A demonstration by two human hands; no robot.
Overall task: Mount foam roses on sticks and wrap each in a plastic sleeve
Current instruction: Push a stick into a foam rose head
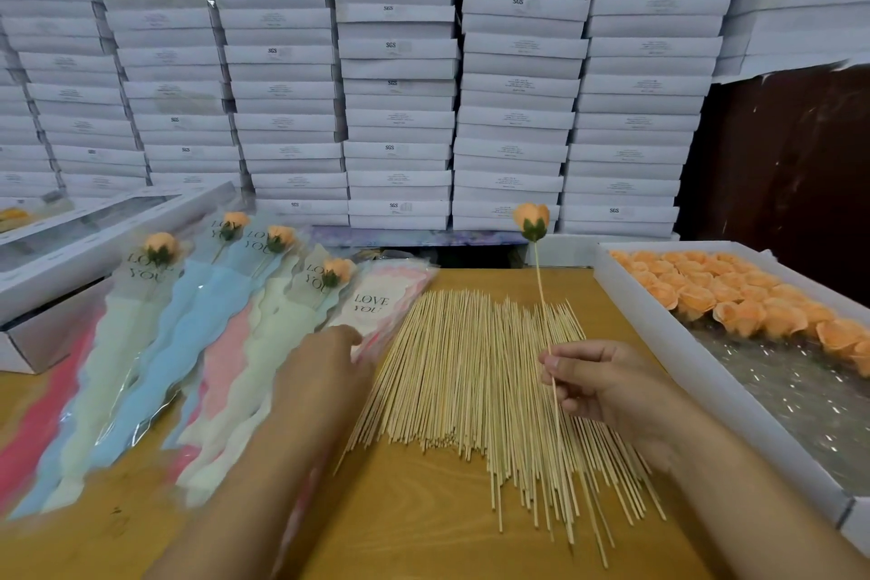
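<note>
My right hand (600, 379) pinches a thin wooden stick (541, 287) that stands upright with an orange foam rose (531, 219) on its tip. Below it a heap of bare sticks (471, 381) lies on the wooden table. My left hand (322, 367) rests with relaxed fingers on a stack of empty "LOVE YOU" plastic sleeves (376, 304). Several wrapped roses (160, 250) in blue, pale green and pink sleeves lie to the left.
A white tray (668, 344) at the right holds several loose orange rose heads (734, 297) over clear film. An open white box (56, 268) sits at the far left. Stacked white boxes (400, 61) form a wall behind the table (423, 523).
</note>
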